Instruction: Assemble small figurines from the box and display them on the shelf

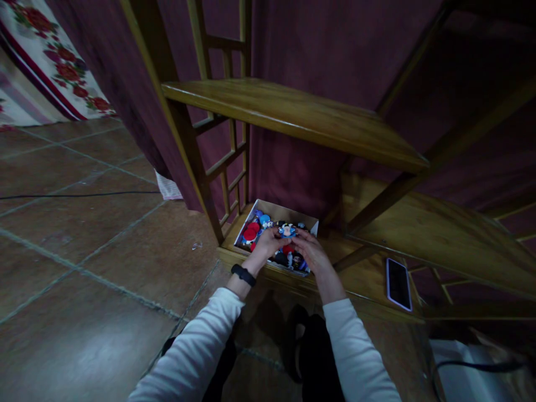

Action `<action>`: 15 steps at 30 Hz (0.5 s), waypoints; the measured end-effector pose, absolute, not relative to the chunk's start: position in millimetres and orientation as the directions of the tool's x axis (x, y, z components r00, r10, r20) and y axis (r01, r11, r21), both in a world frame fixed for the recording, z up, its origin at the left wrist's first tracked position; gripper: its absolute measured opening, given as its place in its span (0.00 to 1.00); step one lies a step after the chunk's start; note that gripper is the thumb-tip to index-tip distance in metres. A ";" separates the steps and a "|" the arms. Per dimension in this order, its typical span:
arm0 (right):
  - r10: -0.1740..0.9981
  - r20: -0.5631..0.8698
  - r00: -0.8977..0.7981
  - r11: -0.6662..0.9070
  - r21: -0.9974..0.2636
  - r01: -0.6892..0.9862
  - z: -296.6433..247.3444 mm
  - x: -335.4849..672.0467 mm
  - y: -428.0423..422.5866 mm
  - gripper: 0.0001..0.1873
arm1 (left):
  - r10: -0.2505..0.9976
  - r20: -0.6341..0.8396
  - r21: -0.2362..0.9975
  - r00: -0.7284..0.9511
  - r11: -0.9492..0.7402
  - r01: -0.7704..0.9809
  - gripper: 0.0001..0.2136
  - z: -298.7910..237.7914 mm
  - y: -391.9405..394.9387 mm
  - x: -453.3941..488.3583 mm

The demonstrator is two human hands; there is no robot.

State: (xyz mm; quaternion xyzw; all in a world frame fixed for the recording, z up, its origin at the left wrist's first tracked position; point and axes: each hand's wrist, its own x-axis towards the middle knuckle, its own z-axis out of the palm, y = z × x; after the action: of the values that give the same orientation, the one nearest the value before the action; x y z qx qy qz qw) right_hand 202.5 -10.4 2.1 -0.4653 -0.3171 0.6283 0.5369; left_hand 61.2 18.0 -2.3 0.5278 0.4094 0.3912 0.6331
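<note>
A shallow cardboard box [307,222] stands on the lowest board of a wooden shelf unit and holds several small red, blue and dark toy pieces [252,231]. My left hand [268,243] and my right hand [309,249] are both over the box, fingers curled together around a small blue and white toy figure [287,230] between them. White sleeves cover both arms, and a black band sits on my left wrist.
A phone [398,283] lies face up on the bottom board right of the box. A wooden shelf board [293,114] juts out above. Brown floor tiles spread to the left, with a black cable [75,195] across them. A white object [469,368] sits at lower right.
</note>
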 end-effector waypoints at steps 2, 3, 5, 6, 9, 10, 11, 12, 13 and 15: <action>0.968 -0.250 0.008 -0.228 -0.896 -0.382 0.8 203.2 -10.2 0.19 | 0.929 -0.110 0.987 0.353 0.145 -0.073 0.17 -2.8 18.8 60.7; 0.968 -0.253 0.005 -0.231 -0.893 -0.385 -0.1 203.6 -10.0 0.19 | 0.932 -0.110 0.987 0.346 0.145 -0.076 0.17 -2.8 19.1 60.5; 0.967 -0.256 0.000 -0.235 -0.888 -0.395 -2.1 204.3 -9.6 0.19 | 0.936 -0.106 0.987 0.335 0.141 -0.082 0.17 -2.3 19.5 60.2; 0.966 -0.258 0.000 -0.236 -0.885 -0.401 -3.1 204.5 -9.4 0.19 | 0.937 -0.103 0.987 0.334 0.139 -0.086 0.17 -1.6 19.5 60.1; 0.964 -0.266 0.021 -0.234 -0.878 -0.418 -5.8 205.1 -8.6 0.19 | 0.936 -0.099 0.985 0.339 0.141 -0.101 0.16 1.7 18.5 59.8; 0.962 -0.270 0.031 -0.233 -0.877 -0.420 -6.3 205.3 -8.4 0.18 | 0.936 -0.101 0.984 0.336 0.144 -0.103 0.16 3.1 17.9 59.7; 0.961 -0.275 0.040 -0.234 -0.876 -0.421 -6.6 205.4 -8.1 0.18 | 0.938 -0.104 0.984 0.330 0.145 -0.102 0.16 4.6 17.2 59.7; 0.959 -0.279 0.046 -0.235 -0.876 -0.422 -6.6 205.5 -8.0 0.18 | 0.940 -0.105 0.984 0.324 0.145 -0.100 0.16 6.0 16.5 59.6; 0.958 -0.282 0.047 -0.236 -0.875 -0.423 -6.3 205.6 -8.0 0.17 | 0.943 -0.105 0.985 0.317 0.143 -0.099 0.16 7.4 15.8 59.6; 0.960 -0.278 0.034 -0.238 -0.873 -0.425 -5.1 205.5 -8.1 0.16 | 0.947 -0.097 0.985 0.307 0.135 -0.106 0.16 9.4 14.8 59.7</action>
State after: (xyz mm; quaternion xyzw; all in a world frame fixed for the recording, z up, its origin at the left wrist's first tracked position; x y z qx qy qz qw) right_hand 205.5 -8.1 -5.1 -0.4670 -0.2864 0.6331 0.5469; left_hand 59.7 14.8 9.4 0.5074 0.4141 0.4182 0.6294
